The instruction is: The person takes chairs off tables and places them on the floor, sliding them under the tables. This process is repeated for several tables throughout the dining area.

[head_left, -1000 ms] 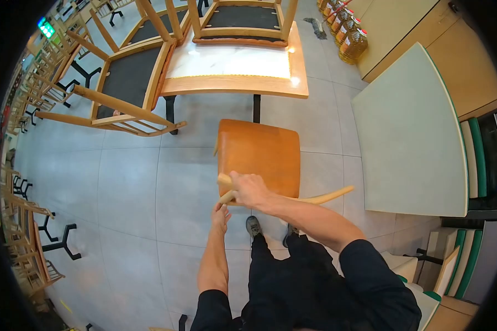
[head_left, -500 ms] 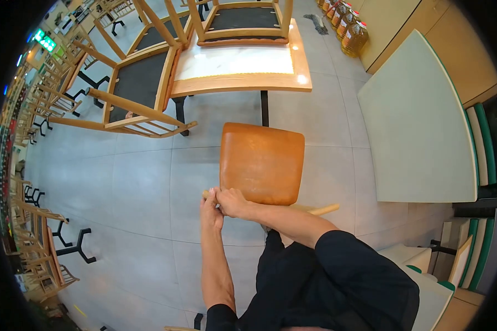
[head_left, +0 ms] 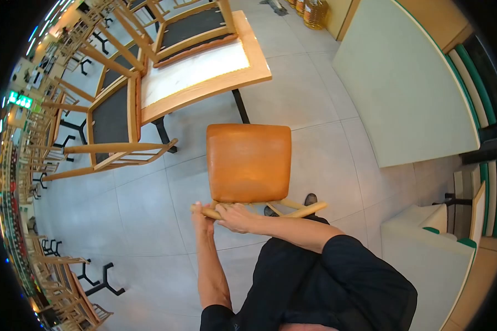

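A wooden chair [head_left: 250, 163] with a smooth orange-brown seat stands upright on the floor in front of my body. Its pale wooden top rail [head_left: 207, 212] runs across near me, partly hidden by my right forearm. My left hand [head_left: 202, 220] is closed around the left end of that rail. Right beside it, my right hand [head_left: 236, 218] is also closed on the rail, with the knuckles upward. Behind the rail, thin spindles lead down towards the seat. My dark shoes show just below the seat's near edge.
Ahead is a wood-edged table [head_left: 204, 71] with upturned chairs [head_left: 113, 124] on it. A large pale tabletop [head_left: 406, 88] stands to the right beside green-edged bench seating. Oil bottles [head_left: 315, 14] line the far wall. More stacked chairs [head_left: 74, 287] are at lower left.
The view has turned, so the table ahead tilts and sits further left. The chair has rotated slightly and moved a little left in view. Both hands keep hold of its rail.
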### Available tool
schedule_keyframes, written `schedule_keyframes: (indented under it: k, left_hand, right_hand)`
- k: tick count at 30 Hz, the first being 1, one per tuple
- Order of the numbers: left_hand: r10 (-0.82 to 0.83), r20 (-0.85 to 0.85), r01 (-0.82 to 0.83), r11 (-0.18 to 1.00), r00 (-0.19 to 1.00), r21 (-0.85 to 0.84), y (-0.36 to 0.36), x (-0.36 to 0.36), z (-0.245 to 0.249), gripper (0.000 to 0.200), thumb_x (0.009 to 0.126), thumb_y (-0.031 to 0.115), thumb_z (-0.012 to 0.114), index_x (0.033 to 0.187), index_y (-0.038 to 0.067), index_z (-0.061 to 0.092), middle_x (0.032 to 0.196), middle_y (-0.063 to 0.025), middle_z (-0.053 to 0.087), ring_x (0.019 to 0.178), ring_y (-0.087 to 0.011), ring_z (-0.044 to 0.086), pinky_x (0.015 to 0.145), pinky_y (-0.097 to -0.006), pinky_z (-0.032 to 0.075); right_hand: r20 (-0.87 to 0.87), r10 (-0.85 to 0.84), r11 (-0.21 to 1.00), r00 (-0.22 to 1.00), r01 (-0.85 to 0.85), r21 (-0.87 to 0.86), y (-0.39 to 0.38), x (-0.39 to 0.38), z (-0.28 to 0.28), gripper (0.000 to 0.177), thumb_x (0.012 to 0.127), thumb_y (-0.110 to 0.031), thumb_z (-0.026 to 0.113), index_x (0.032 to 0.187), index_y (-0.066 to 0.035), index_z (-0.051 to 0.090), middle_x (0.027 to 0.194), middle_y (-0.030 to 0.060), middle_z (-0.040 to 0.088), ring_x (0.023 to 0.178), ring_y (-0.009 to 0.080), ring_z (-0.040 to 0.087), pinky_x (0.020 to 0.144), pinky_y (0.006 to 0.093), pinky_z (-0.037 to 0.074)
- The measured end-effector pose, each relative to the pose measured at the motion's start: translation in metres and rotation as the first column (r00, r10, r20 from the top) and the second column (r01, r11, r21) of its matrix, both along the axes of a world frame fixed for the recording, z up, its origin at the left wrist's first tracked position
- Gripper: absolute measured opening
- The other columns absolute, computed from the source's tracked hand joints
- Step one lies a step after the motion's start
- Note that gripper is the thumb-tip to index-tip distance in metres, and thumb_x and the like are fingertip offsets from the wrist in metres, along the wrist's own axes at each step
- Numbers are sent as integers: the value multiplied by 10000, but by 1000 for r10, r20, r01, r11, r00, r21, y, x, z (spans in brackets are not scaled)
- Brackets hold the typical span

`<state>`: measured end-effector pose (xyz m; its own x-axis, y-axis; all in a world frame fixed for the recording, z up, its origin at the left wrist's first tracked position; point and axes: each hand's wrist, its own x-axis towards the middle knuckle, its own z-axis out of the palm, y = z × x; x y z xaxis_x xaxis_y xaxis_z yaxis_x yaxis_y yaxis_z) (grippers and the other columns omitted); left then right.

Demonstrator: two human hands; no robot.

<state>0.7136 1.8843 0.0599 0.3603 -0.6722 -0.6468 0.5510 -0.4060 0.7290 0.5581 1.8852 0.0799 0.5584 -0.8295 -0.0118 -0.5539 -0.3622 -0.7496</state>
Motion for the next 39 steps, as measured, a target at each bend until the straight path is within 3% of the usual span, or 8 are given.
schedule_keyframes:
  k: [3, 5, 11, 13, 15, 18, 28, 39]
  left_hand:
    - [-30, 40, 27, 998, 999, 59, -7, 25, -6, 410, 828, 232, 520, 1118, 25, 316, 979, -170, 472, 829, -272, 499, 656, -457, 475]
    - [-90, 92, 81, 993, 992, 90, -12, 38, -12, 393, 828, 214, 510, 1111, 16, 324, 979, -169, 474, 834, -270, 500, 658, -446, 485]
    - [-149, 143, 132, 984, 978, 122, -23, 61, -24, 429, 717, -38, 547, 1080, -28, 319, 931, -157, 453, 834, -256, 511, 662, -435, 523]
    - [-106, 199, 83, 989, 974, 122, -30, 66, -24, 449, 697, -75, 543, 1079, -33, 312, 936, -159, 443, 841, -262, 512, 671, -434, 530]
    - [-108, 157, 86, 986, 982, 145, -34, 72, -25, 487, 705, -85, 516, 1124, -25, 276, 997, -180, 411, 899, -288, 502, 693, -440, 531]
    - [-63, 187, 47, 995, 980, 85, -32, 75, -23, 334, 735, -80, 486, 1011, -109, 300, 943, -194, 417, 815, -294, 514, 694, -457, 517]
    - [-3, 99, -4, 997, 995, 71, -22, 88, -58, 472, 703, -94, 513, 1108, -36, 278, 994, -176, 388, 916, -304, 496, 698, -469, 527]
    - [-44, 43, 40, 995, 998, 91, -10, 47, -51, 372, 740, -25, 568, 1029, -45, 336, 895, -119, 426, 808, -266, 521, 681, -415, 513]
  right_hand:
    - [-49, -98, 993, 994, 101, 67, 2, -68, 10, 342, 722, -252, 584, 920, 5, 478, 874, 206, 550, 794, 366, 538, 699, 455, 412]
    - [-172, -427, 893, 888, 384, -234, 11, -120, -35, 332, 706, -232, 577, 923, 6, 494, 885, 214, 543, 830, 360, 523, 710, 438, 411]
    - [-613, -486, 658, 624, 722, 213, 31, -239, -51, 519, 735, -275, 612, 1135, -3, 424, 1103, 226, 466, 1035, 357, 458, 794, 483, 404]
    - [-459, -639, -141, 618, 492, 859, 39, -246, -85, 655, 778, -375, 579, 1256, -30, 294, 1211, 260, 361, 1127, 402, 379, 837, 554, 386]
    - [-285, -835, -328, 471, -11, 944, 55, -233, -101, 750, 766, -452, 571, 1255, 23, 259, 1160, 294, 385, 1105, 456, 371, 855, 563, 387]
    - [-327, -933, -359, 149, -357, 863, 43, -193, -84, 655, 778, -358, 588, 1214, 44, 310, 1156, 286, 386, 1088, 446, 397, 832, 574, 402]
    - [-139, -939, -218, 314, -233, 948, 6, -196, -75, 177, 681, -52, 508, 840, 27, 493, 950, 198, 477, 910, 363, 498, 826, 575, 419]
    - [-217, -919, -255, 328, -76, 964, -17, -228, -73, 147, 649, -31, 501, 792, -18, 470, 812, 133, 497, 804, 312, 525, 769, 594, 437]
